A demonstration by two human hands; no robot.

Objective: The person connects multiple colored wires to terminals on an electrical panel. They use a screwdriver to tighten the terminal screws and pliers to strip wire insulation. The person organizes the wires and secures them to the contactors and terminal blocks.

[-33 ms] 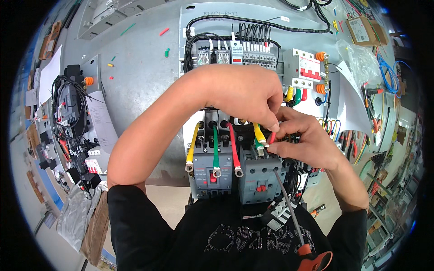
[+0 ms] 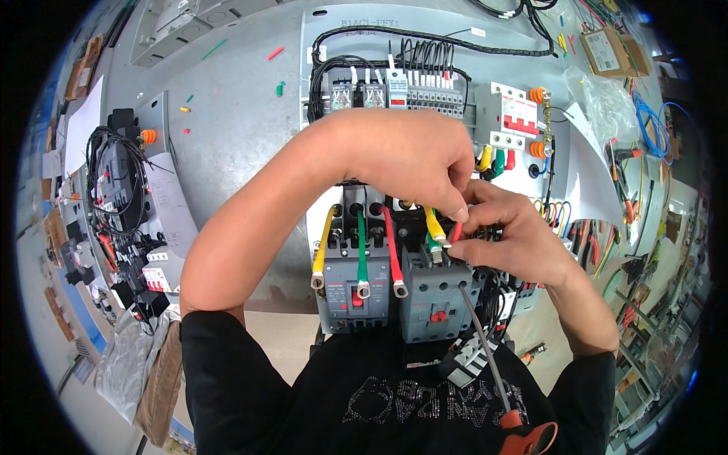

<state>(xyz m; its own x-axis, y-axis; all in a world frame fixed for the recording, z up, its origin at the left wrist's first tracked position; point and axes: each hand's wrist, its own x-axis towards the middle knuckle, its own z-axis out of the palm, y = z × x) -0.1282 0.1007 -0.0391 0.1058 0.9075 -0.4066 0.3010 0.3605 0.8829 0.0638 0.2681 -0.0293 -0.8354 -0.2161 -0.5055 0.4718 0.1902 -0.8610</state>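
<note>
My left hand (image 2: 413,155) arches over the panel, its thumb and fingers pinching the red wire (image 2: 456,229). From the other side my right hand (image 2: 512,236) closes on that same wire, its thumb near the lug end. Beside it are a yellow wire (image 2: 434,225) and a green wire (image 2: 435,249) with bare metal ends, above the grey contactor (image 2: 434,303). A screwdriver (image 2: 485,345) with a red and black handle leans with its tip at the contactor. Further left, yellow, green and red lugged wires hang over the grey circuit breaker (image 2: 356,299).
A white breaker (image 2: 509,115) with red switches is at the far right of the panel. Terminal blocks (image 2: 434,98) and a black cable bundle (image 2: 432,39) lie behind my hands. A second assembly (image 2: 121,182) stands at left. Pliers (image 2: 591,243) lie at right.
</note>
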